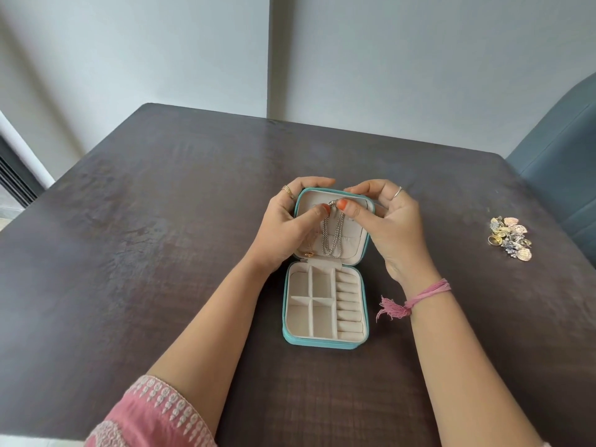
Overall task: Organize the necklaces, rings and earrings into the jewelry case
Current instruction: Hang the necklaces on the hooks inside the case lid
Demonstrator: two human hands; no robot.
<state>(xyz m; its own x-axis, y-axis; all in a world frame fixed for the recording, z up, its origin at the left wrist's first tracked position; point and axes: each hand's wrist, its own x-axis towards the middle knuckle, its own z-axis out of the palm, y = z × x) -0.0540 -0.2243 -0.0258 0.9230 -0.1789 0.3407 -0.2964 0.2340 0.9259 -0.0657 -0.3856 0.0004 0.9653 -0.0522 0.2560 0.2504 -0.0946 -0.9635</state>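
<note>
Nearest you in the head view is your pink embroidered sleeve (154, 411) on the left forearm, and beyond it the open jewelry case (325, 345) lying flat on the dark counter (161, 253). Its near half, with four square compartments and a column of ring rolls on the right, holds nothing yet.

Your left hand (287, 227) grips the left edge of the raised lid (361, 250), thumb pressed inward at the top of the silver necklace (330, 233). Your right hand (393, 227) curls over the lid's top right corner, and its thumb meets the same spot, so both thumbs pinch or press the chain where it hangs. Whether it is already hooked there I cannot tell; the thumbs hide it.

The risks, as I judge them:
- If you let go before the chain is caught on its hook, it will likely slide down and bunch at the pocket.
- A gold pendant (308, 253) lies low in the lid just beside the silver loops; the two chains could tangle if you drag one across the other.
- The lid is held up mainly by your hands, so pushing hard with the thumbs could tip it back or shift the whole case.

The heap of rings and earrings (511, 238) sits well apart on the right, near the counter's edge by the blue chair (561, 150); a careless sweep of your right arm could knock pieces off.
</note>
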